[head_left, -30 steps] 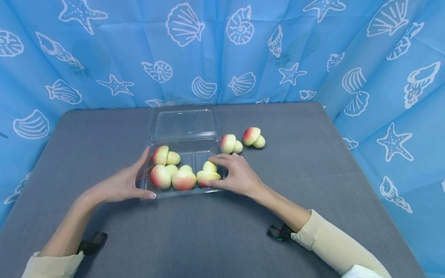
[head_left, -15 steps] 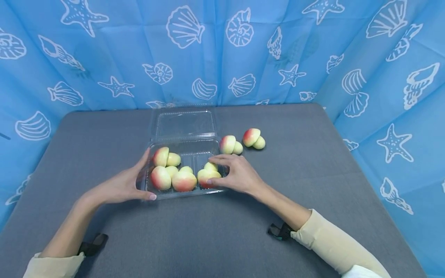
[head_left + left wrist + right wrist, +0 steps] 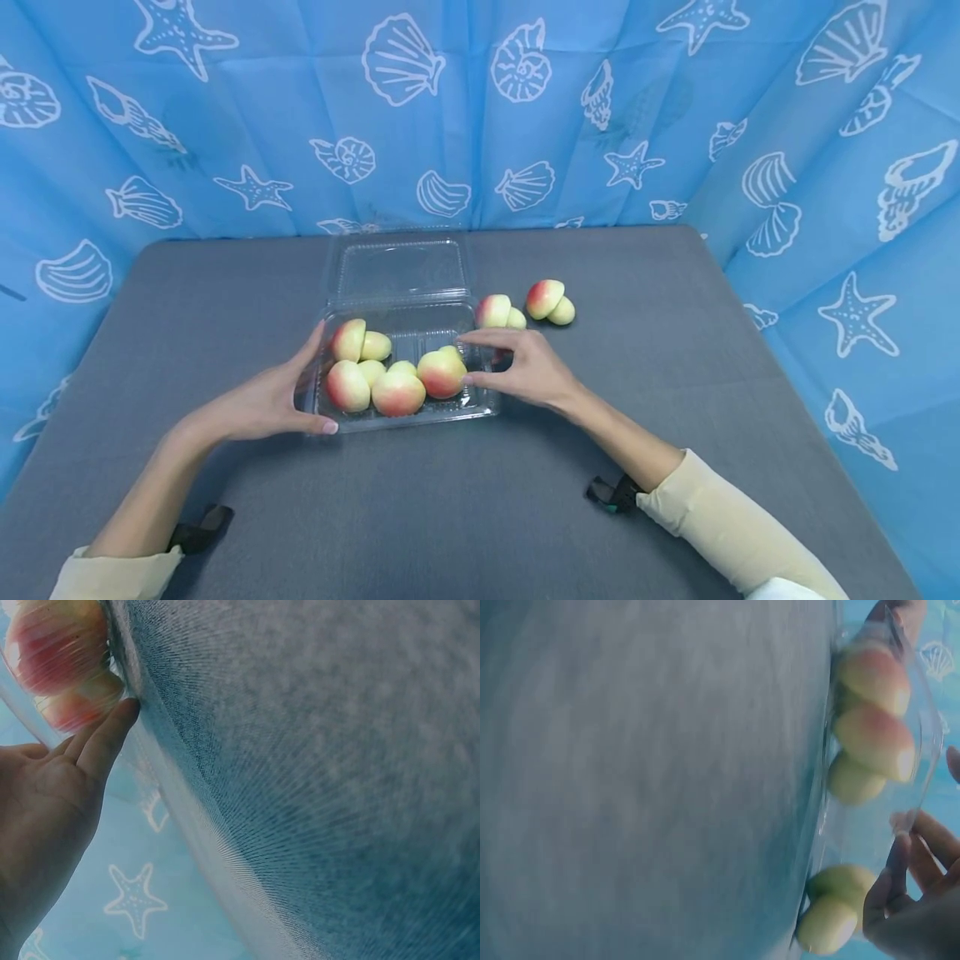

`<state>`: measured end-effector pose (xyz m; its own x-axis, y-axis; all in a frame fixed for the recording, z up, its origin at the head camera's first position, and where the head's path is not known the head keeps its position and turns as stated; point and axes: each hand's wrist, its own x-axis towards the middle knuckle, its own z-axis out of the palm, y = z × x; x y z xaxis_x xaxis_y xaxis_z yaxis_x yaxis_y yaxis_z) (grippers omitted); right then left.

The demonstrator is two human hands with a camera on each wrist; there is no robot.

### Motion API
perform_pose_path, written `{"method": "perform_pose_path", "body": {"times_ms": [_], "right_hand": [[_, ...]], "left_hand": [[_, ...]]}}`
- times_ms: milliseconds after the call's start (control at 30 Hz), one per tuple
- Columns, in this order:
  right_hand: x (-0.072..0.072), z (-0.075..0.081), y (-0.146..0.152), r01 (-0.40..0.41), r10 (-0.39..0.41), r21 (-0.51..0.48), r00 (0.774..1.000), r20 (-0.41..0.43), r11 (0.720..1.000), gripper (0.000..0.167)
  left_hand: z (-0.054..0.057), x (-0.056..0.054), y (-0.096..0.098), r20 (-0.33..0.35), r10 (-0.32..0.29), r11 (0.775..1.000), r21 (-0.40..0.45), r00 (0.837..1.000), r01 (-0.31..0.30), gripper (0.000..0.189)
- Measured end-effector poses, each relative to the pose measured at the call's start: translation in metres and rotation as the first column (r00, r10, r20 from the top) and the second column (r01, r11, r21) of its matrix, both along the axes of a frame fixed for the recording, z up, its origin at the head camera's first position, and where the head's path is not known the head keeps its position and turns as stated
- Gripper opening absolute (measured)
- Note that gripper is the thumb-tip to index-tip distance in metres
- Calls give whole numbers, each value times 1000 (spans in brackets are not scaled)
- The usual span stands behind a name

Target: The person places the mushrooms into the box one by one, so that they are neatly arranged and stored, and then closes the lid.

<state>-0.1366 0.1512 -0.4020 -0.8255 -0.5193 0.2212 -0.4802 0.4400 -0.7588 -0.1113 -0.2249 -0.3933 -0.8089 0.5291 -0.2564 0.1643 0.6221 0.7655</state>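
Head view: the grey cloth-covered table (image 3: 405, 517) fills the middle and bottom of the frame, its far corners rounded; a blue curtain (image 3: 468, 117) printed with white shells and starfish hangs across the top and down both sides (its folds run roughly vertical behind the far edge). Clear plastic container (image 3: 415, 424) lies left of centre, lid (image 3: 401, 271) tipped back toward the curtain. In it are four pale-yellow, red-tinged mushroom shapes: three mushrooms (image 3: 348, 386) at its left and lower middle, and the right-hand mushroom (image 3: 442, 373) near its right end. Left hand (image 3: 273, 400) has thumb and fingers spread about the container's left end. Right hand (image 3: 521, 367) sits at the right end, thumb and fingers apart, tips just beside the right-hand mushroom; contact cannot be told. Two loose mushrooms (image 3: 549, 300) rest on the cloth, upper right of the container. Beige sleeves (image 3: 116, 573) enter at both lower corners.
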Motion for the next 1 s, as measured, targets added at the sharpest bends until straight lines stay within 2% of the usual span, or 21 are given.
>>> {"method": "perform_pose_path", "body": {"times_ms": [100, 367, 467, 567, 767, 1000], "right_hand": [[-5, 1, 7, 2, -2, -10, 1000, -10, 1000, 50], [-15, 9, 25, -57, 58, -68, 998, 10, 996, 49], [-19, 13, 32, -61, 60, -67, 998, -13, 996, 50], [-20, 22, 38, -48, 46, -56, 998, -32, 997, 47], [-21, 51, 46, -21, 20, -27, 999, -38, 999, 42], [-33, 58, 60, 2, -2, -1, 999, -47, 1000, 42]], "left_hand": [[-1, 0, 0, 1, 2, 1000, 2, 1000, -2, 133], [2, 1, 1, 1, 3, 1000, 3, 1000, -3, 133], [1, 1, 1, 5, 2, 1000, 8, 1000, -2, 133], [1, 1, 1, 12, 1, 1000, 13, 1000, -1, 133], [1, 1, 1, 14, 5, 1000, 15, 1000, -5, 133], [-1, 0, 2, 8, 9, 1000, 7, 1000, -9, 133]]}}
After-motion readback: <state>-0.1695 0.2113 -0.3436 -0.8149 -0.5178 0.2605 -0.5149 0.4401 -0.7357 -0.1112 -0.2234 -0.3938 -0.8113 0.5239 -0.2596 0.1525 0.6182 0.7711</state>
